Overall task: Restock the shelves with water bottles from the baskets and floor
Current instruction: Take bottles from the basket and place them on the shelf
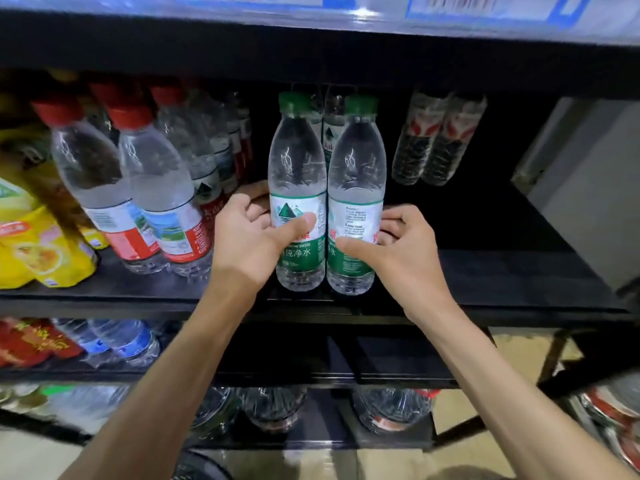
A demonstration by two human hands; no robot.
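Two clear water bottles with green caps and green labels stand upright side by side near the front edge of the black middle shelf (485,271). My left hand (249,237) grips the left green-cap bottle (297,161) around its label, thumb across the front. My right hand (398,244) grips the right green-cap bottle (356,174) at its label the same way. More green-label bottles (330,123) stand behind them.
Red-cap water bottles (145,174) fill the shelf to the left, beside yellow snack packs (31,237). Two red-label bottles (436,140) stand at the back right, with bare shelf in front of them. Lower shelves hold blue-label bottles (121,341) and further clear bottles (391,407).
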